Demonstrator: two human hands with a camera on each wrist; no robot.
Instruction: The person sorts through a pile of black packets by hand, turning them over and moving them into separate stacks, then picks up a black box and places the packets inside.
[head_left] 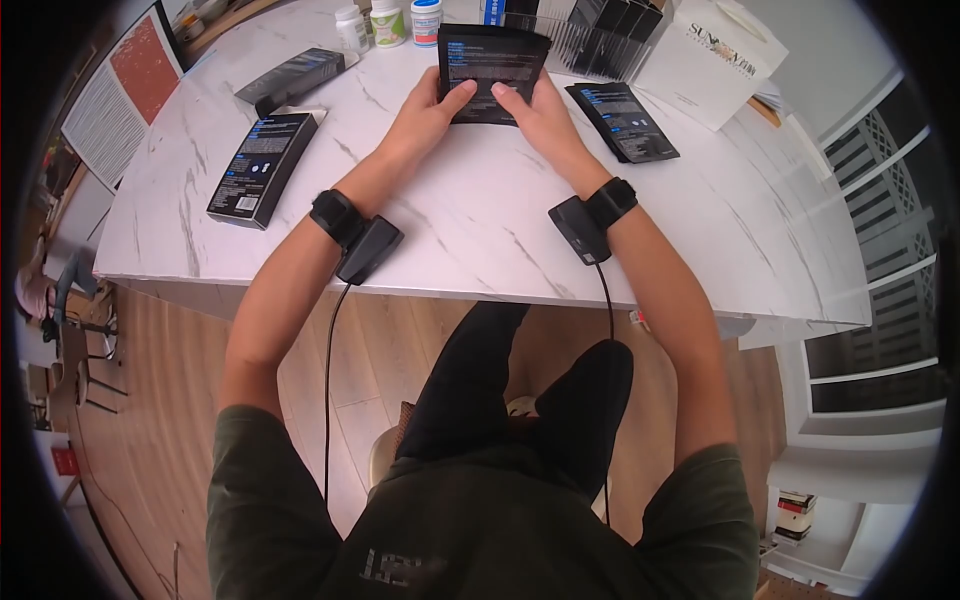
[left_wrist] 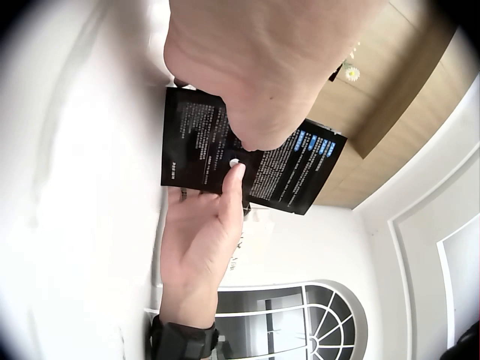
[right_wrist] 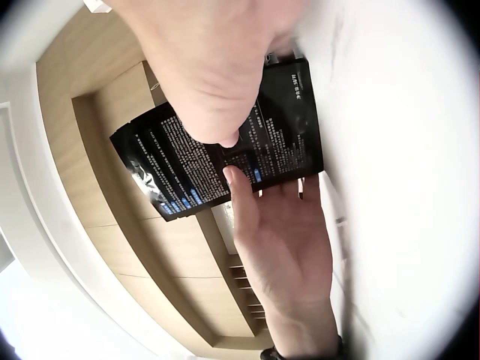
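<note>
Upright over the far part of the table, a black foil sachet (head_left: 495, 50) with white and blue print is held between both hands. My left hand (head_left: 425, 118) grips its left side, thumb on the printed face and fingers behind. On the other side my right hand (head_left: 548, 120) grips it the same way. Both thumbs lie close together near the middle of the sachet (left_wrist: 196, 142) in the left wrist view. The right wrist view shows the left fingers mostly hidden behind the sachet (right_wrist: 291, 105). More black sachets (head_left: 625, 122) lie in a pile to the right.
A black printed box (head_left: 262, 168) lies at the left, with another dark box (head_left: 297, 78) behind it. Several bottles (head_left: 388, 24) stand at the back. A clear organizer (head_left: 560, 45) with black packets and a white paper bag (head_left: 705, 62) stand back right.
</note>
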